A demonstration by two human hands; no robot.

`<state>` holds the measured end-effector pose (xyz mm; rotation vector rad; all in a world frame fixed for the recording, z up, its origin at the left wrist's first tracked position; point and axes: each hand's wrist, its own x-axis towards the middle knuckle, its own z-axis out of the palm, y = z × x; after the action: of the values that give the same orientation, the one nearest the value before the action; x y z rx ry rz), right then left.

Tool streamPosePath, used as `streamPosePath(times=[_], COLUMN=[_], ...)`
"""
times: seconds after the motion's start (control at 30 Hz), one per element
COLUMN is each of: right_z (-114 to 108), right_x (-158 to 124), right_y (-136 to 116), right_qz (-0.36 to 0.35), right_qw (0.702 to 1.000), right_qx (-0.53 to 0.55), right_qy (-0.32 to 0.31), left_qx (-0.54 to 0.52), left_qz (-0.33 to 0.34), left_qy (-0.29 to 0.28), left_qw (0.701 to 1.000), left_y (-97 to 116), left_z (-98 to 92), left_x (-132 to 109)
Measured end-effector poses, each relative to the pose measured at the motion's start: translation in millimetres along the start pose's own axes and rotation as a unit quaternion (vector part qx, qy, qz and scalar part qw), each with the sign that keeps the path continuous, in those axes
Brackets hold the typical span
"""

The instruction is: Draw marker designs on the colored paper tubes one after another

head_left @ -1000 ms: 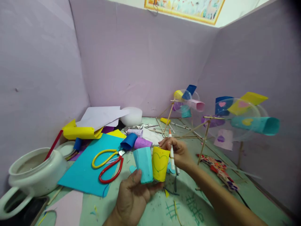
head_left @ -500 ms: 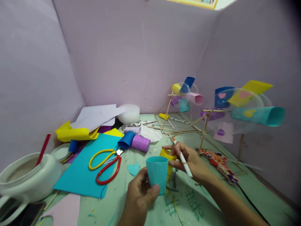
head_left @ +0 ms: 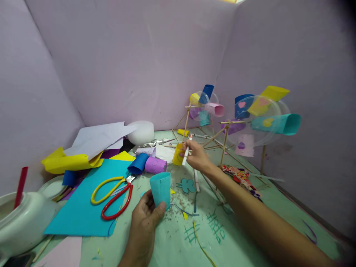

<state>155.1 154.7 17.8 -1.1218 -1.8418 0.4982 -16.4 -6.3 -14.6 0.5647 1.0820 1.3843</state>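
Note:
My left hand [head_left: 144, 218] is wrapped round an upright light-blue paper tube [head_left: 160, 187], thumb across its front. Farther out, my right hand [head_left: 196, 154] is closed on a white pen [head_left: 186, 154] and a yellow paper tube [head_left: 177, 155], which stands at or just above the table; contact is unclear. Beside the yellow tube lie a purple paper tube [head_left: 155, 165] and a dark-blue one [head_left: 138, 164]. A teal paper flower [head_left: 186, 185] rests on the table between my hands.
Scissors [head_left: 116, 212] with yellow and red handles lie on a blue sheet [head_left: 78, 207] at left. A white pot [head_left: 25, 222] stands at the left edge. Two stick-framed wheels with paper tubes, one near [head_left: 267, 111] and one far [head_left: 204, 107], stand at right.
My right hand has moved away from the light-blue tube, carrying the yellow tube and pen farther back. The teal flower has come into sight. The view has turned somewhat to the right.

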Motion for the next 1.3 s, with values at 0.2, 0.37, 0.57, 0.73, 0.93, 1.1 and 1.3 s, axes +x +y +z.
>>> streamPosePath(times=[0.2, 0.37, 0.57, 0.73, 0.93, 1.1, 1.3], right_z=[-4, 6, 30, 37, 31, 12, 5], right_x=[-6, -49, -88, -95, -105, -104, -108], right_y=[-33, -69, -72, -72, -79, -61, -51], right_qz=[-0.029, 0.111, 0.192, 0.226, 0.240, 0.195, 0.066], right_qw=[0.999, 0.953, 0.925, 0.909, 0.914, 0.947, 0.981], right_qx=[-0.015, 0.279, 0.316, 0.341, 0.319, 0.254, 0.177], right_qy=[0.015, -0.045, -0.083, -0.076, -0.077, 0.036, 0.040], left_qx=[0.003, 0.120, 0.289, 0.321, 0.370, 0.353, 0.608], left_qz=[-0.010, 0.038, 0.072, 0.129, 0.156, 0.232, 0.171], left_qy=[0.045, 0.054, 0.084, 0.107, 0.066, 0.131, 0.157], left_qw=[0.999, 0.991, 0.951, 0.932, 0.914, 0.897, 0.759], left_y=[13, 12, 7, 3, -1, 38, 104], left_z=[5.4, 2.0, 1.5, 14.1, 12.3, -7.1, -26.4], left_x=[-1, 3, 2, -7, -8, 6, 59])
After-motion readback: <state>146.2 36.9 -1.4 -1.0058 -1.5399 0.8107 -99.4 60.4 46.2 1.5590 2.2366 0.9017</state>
